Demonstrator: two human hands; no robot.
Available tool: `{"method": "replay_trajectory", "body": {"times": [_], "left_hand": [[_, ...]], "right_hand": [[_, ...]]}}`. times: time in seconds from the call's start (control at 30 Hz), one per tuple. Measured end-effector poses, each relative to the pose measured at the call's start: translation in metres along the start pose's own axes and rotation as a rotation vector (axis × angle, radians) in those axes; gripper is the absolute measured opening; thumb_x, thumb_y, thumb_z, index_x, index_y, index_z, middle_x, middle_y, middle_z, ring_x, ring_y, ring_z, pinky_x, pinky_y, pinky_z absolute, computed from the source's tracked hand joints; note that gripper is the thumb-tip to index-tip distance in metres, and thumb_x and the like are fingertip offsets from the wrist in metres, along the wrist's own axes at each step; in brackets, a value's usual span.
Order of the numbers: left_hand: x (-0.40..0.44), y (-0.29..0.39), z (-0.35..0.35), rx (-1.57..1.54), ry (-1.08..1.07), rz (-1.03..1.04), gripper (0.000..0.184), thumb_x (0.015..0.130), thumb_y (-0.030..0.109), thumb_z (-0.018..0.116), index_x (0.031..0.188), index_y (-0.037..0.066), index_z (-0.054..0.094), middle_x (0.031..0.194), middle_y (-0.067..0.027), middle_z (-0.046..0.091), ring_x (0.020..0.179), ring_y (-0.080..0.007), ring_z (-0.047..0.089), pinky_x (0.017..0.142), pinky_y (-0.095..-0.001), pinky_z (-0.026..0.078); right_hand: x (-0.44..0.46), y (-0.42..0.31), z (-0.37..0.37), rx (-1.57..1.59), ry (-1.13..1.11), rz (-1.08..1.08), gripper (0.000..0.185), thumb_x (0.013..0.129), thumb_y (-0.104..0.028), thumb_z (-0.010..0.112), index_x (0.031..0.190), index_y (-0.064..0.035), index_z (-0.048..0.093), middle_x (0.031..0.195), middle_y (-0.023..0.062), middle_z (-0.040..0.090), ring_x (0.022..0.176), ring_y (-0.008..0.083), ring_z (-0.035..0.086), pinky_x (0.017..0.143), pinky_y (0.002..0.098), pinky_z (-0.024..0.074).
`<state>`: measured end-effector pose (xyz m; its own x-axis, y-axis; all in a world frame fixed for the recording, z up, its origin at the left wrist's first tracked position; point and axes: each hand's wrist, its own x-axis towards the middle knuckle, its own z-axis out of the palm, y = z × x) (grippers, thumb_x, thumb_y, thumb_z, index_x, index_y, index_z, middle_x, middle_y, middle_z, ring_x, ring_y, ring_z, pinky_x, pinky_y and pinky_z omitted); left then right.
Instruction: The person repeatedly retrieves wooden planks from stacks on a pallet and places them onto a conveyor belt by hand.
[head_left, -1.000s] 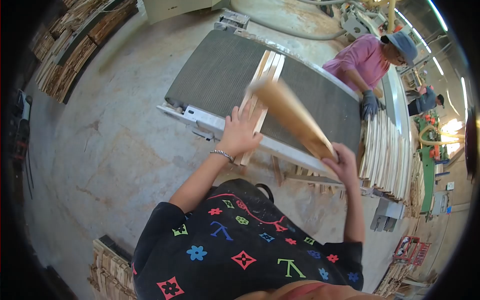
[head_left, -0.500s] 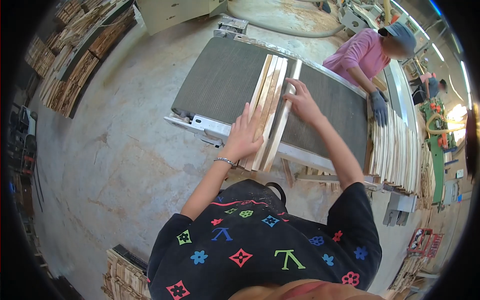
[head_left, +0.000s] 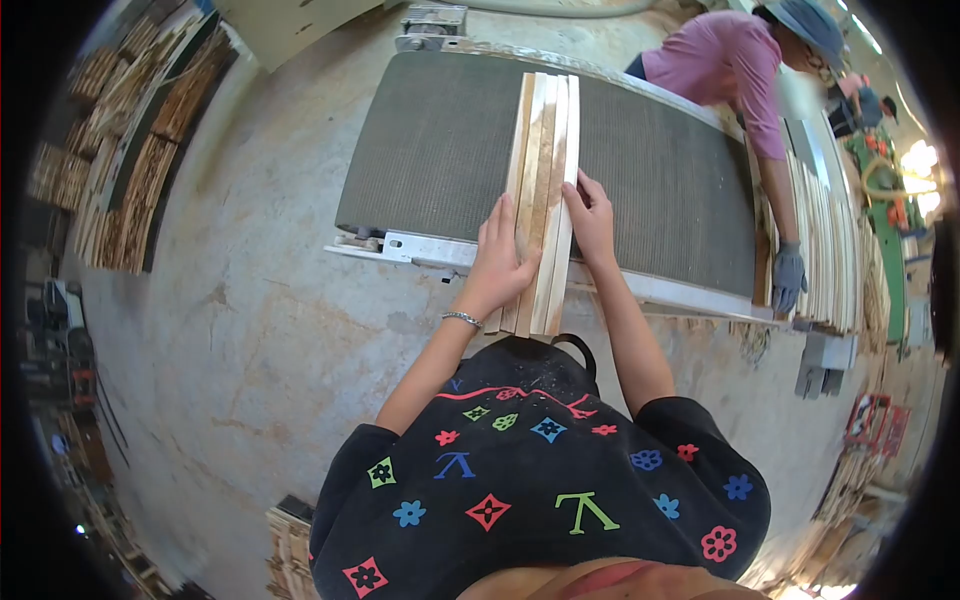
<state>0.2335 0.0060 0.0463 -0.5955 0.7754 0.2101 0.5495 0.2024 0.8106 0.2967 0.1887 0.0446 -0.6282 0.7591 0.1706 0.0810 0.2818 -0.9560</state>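
Note:
A bundle of several pale wooden strips [head_left: 545, 150] lies side by side across the dark ribbed conveyor belt [head_left: 430, 140], the near ends reaching past its metal edge toward my body. My left hand [head_left: 497, 262] presses on the left side of the bundle, fingers along the strips and thumb over the top. On the right side, my right hand [head_left: 590, 220] grips the outermost strip, its thumb and fingers against the edge. Between them the strips touch one another.
A co-worker in a pink top [head_left: 715, 60] leans over at the right, a gloved hand [head_left: 788, 280] by a row of upright wooden strips [head_left: 825, 250]. Stacked wood [head_left: 150, 190] stands at the far left, and more wood [head_left: 290, 550] at the lower left.
My right hand has brought a strip down from the air against the bundle's right side. My left hand has stayed on the bundle. The co-worker's gloved hand has moved lower along the row.

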Motion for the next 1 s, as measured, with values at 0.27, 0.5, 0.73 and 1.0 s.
{"method": "replay_trajectory", "body": {"times": [0.27, 0.5, 0.73, 1.0], "left_hand": [[0.003, -0.001, 0.003, -0.069, -0.043, 0.024, 0.088, 0.091, 0.021, 0.061, 0.152, -0.010, 0.007, 0.157, -0.0333, 0.015, 0.146, -0.0460, 0.018, 0.120, -0.0473, 0.018], [0.000, -0.010, -0.012, -0.768, -0.059, -0.147, 0.076, 0.097, 0.007, 0.051, 0.155, -0.005, 0.004, 0.161, -0.0218, 0.019, 0.147, -0.0296, 0.026, 0.120, -0.0390, 0.022], [-0.003, -0.019, -0.022, -0.380, -0.065, -0.059, 0.046, 0.094, 0.005, 0.054, 0.139, -0.003, 0.050, 0.130, -0.0160, 0.051, 0.117, -0.0243, 0.056, 0.099, -0.0323, 0.048], [-0.012, 0.015, -0.008, -0.767, -0.549, 0.060, 0.045, 0.093, 0.011, 0.058, 0.136, -0.002, 0.054, 0.143, -0.0169, 0.050, 0.130, -0.0274, 0.051, 0.111, -0.0372, 0.039]], "right_hand": [[-0.004, 0.002, 0.001, 0.029, 0.056, 0.060, 0.049, 0.092, -0.019, 0.069, 0.132, 0.0071, 0.057, 0.110, 0.0102, 0.065, 0.099, 0.0137, 0.061, 0.089, 0.0278, 0.0488], [0.021, -0.024, -0.002, -0.236, -0.007, 0.136, 0.081, 0.086, -0.041, 0.075, 0.144, 0.0057, 0.042, 0.132, 0.0232, 0.056, 0.114, 0.0226, 0.060, 0.095, 0.0306, 0.0480], [0.055, -0.071, 0.085, -1.095, 0.002, 0.262, 0.128, 0.064, -0.059, 0.082, 0.157, -0.0079, 0.011, 0.147, 0.0398, 0.026, 0.135, 0.0517, 0.033, 0.098, 0.0643, 0.0377], [0.058, -0.107, 0.044, -1.055, -0.609, -0.361, 0.118, 0.060, -0.028, 0.083, 0.157, -0.0142, 0.016, 0.147, 0.0286, 0.034, 0.132, 0.0449, 0.039, 0.101, 0.0565, 0.0390]]}}
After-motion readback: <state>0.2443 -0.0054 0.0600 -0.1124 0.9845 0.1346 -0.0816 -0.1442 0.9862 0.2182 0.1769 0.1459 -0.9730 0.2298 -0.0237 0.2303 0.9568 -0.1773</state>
